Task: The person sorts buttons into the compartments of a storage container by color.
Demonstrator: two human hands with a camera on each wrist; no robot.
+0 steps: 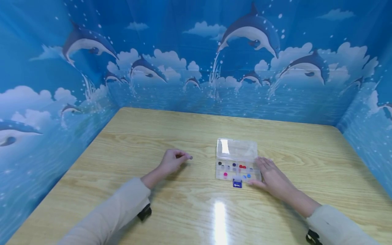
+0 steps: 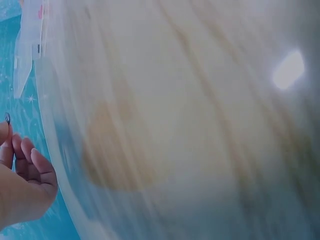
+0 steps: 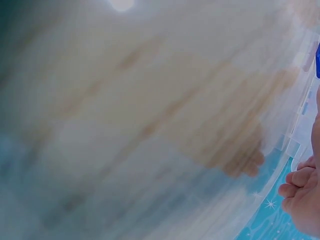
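Observation:
Between thumb and fingertip, the left hand (image 1: 172, 160) pinches a small dark round button (image 1: 191, 157), held to the left of a clear plastic box (image 1: 217, 173). The same button (image 2: 7, 118) shows edge-on in the left wrist view. Several small round pieces lie in the box's compartments: dark ones, red ones (image 1: 242, 166), a pink one (image 1: 225, 174) and blue ones (image 1: 248, 176). At the box's right end, the right hand (image 1: 274, 178) holds it, with the thumb at the front edge and the fingers along the side. The right fingertips are partly hidden.
The box's transparent lid (image 1: 239, 149) lies open toward the back. A dark blue label tab (image 1: 237, 183) sits at its front edge. Beneath is a wood-grain table (image 1: 165, 126), enclosed by a blue dolphin-print curtain (image 1: 183, 41).

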